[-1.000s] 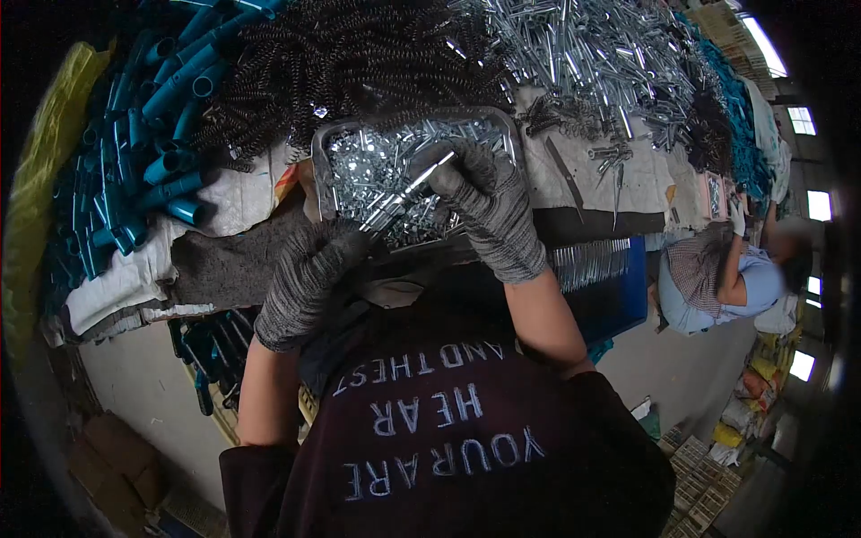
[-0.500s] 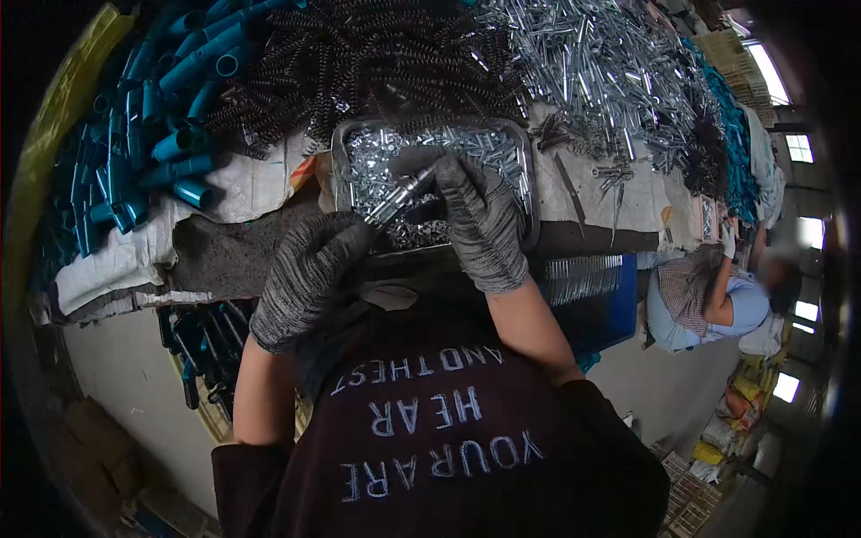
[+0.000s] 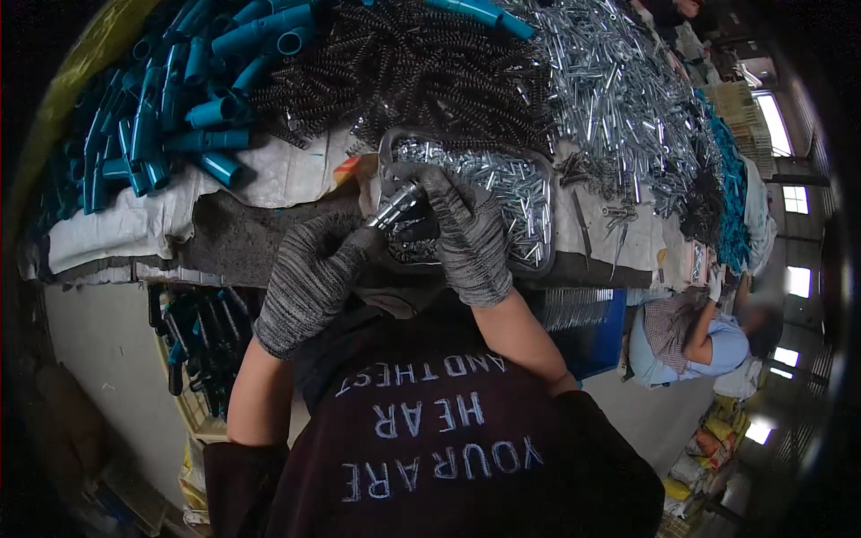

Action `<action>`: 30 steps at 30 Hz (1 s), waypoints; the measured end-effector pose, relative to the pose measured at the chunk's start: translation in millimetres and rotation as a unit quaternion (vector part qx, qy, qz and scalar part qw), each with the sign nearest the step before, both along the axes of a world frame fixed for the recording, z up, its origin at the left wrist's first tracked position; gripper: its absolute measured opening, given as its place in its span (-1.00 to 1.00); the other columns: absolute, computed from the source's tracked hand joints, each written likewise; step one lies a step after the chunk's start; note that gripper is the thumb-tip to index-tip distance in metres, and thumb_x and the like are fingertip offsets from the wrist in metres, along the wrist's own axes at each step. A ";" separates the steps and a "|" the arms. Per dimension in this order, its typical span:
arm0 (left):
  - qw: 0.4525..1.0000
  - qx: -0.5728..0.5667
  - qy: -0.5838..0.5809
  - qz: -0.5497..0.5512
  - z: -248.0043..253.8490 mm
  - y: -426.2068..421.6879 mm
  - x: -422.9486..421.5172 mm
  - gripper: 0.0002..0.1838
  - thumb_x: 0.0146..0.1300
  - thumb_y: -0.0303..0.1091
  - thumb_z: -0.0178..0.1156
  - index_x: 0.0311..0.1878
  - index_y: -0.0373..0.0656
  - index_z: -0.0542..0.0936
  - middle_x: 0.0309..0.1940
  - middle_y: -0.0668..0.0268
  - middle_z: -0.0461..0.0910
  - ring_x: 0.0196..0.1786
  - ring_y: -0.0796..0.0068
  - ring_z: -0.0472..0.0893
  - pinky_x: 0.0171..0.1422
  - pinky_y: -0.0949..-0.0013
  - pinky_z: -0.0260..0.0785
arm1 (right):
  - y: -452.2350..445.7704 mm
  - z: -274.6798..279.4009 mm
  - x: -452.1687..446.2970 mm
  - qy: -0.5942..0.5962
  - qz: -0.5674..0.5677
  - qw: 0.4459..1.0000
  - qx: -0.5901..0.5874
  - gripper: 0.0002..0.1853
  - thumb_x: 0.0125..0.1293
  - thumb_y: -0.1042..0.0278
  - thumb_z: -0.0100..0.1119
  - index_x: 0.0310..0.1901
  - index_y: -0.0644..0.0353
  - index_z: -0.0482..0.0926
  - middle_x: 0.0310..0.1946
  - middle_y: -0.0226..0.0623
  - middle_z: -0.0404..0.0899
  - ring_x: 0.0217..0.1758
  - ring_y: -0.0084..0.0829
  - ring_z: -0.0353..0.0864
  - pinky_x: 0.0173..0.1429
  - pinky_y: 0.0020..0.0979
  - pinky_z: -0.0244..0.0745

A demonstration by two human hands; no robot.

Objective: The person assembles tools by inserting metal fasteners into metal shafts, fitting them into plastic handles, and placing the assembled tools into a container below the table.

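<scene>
Though between fingers [image 3: 361, 240] (gloved), metal piece [image 3: 393, 208] partly visible

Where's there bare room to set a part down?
Free: dark mat between white cloth and left hand; that cloth between teal tubes and tray. Crowded: springs heaped behind the tray, metal rods to their right.
</scene>
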State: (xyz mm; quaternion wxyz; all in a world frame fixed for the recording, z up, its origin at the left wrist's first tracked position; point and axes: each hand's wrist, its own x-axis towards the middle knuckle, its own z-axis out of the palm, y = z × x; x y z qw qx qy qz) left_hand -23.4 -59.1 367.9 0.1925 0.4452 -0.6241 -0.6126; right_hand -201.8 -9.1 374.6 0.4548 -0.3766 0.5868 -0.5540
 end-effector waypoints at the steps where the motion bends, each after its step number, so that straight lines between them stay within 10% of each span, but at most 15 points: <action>1: 1.000 0.002 0.006 0.002 -3.0 -1.0 2.3 -0.73 0.20 -0.33 0.19 -0.12 -0.34 0.57 -0.33 0.14 0.59 -0.28 0.47 0.57 -0.19 0.40 0.45 | -1.4 -1.9 0.1 0.037 0.004 0.999 0.011 -0.59 0.35 0.01 -0.01 -0.06 0.21 0.58 -0.27 -0.29 0.65 -0.20 -0.53 0.63 -0.07 -0.53 0.50; 4: 0.998 0.038 0.054 0.016 -12.8 -6.6 10.4 -0.71 0.21 -0.32 0.18 -0.10 -0.34 0.56 -0.33 0.12 0.60 -0.29 0.45 0.58 -0.18 0.40 0.45 | -11.6 -1.4 -8.6 0.207 -0.004 0.978 0.009 -0.57 0.36 0.02 -0.02 0.04 0.22 0.51 -0.15 -0.17 0.60 -0.18 -0.48 0.63 -0.12 -0.52 0.53; 7: 0.999 0.013 -0.003 0.038 -6.3 -15.8 19.5 -0.71 0.21 -0.32 0.17 -0.09 -0.33 0.57 -0.38 0.14 0.62 -0.32 0.47 0.58 -0.19 0.39 0.44 | -46.7 6.5 -33.0 -0.087 -0.062 0.989 -0.099 -0.45 0.27 0.00 0.12 0.16 0.20 0.35 -0.08 -0.14 0.53 -0.17 -0.43 0.61 -0.30 -0.47 0.60; 10: 0.995 -0.052 -0.026 0.075 -37.8 -22.2 31.0 -0.73 0.21 -0.30 0.15 -0.13 -0.31 0.60 -0.41 0.12 0.63 -0.35 0.43 0.60 -0.21 0.34 0.42 | -88.2 22.1 -14.6 0.161 0.005 0.979 -0.128 -0.45 0.22 -0.01 0.18 0.13 0.18 0.39 -0.08 -0.24 0.55 -0.23 -0.47 0.60 -0.24 -0.50 0.58; 14: 0.992 -0.089 -0.053 0.071 -54.1 -27.0 36.0 -0.71 0.21 -0.24 0.14 -0.16 -0.29 0.61 -0.43 0.01 0.61 -0.40 0.27 0.60 -0.25 0.28 0.40 | -138.1 11.2 55.6 0.540 0.153 0.799 -0.217 -0.40 0.17 0.01 0.19 0.17 0.18 0.35 0.06 -0.14 0.45 0.07 -0.23 0.50 0.14 -0.21 0.43; 19: 0.992 -0.084 -0.062 0.065 -48.2 -27.5 33.4 -0.68 0.23 -0.21 0.13 -0.14 -0.29 0.61 -0.47 0.05 0.61 -0.43 0.33 0.59 -0.26 0.29 0.39 | -191.8 6.1 106.2 0.663 0.204 0.708 -0.131 -0.52 0.22 0.04 0.09 0.07 0.19 0.43 -0.05 -0.13 0.47 0.05 -0.21 0.47 0.12 -0.22 0.40; 23: 0.992 -0.070 -0.087 0.063 -45.4 -27.6 34.7 -0.69 0.24 -0.23 0.11 -0.13 -0.29 0.61 -0.47 0.11 0.61 -0.44 0.43 0.57 -0.26 0.35 0.39 | -171.4 19.4 69.5 0.589 0.172 0.779 -0.128 -0.55 0.22 -0.04 0.09 -0.07 0.20 0.52 -0.18 -0.14 0.54 -0.07 -0.25 0.54 0.05 -0.24 0.44; 30: 0.997 0.031 -0.020 0.062 -49.0 -27.9 34.6 -0.73 0.26 -0.31 0.08 -0.11 -0.30 0.58 -0.40 0.37 0.58 -0.36 0.58 0.49 -0.22 0.48 0.36 | -66.6 16.7 -37.4 0.062 0.119 0.976 -0.173 -0.44 0.26 -0.05 0.13 0.08 0.29 0.38 -0.28 -0.28 0.56 -0.17 -0.46 0.57 -0.03 -0.41 0.50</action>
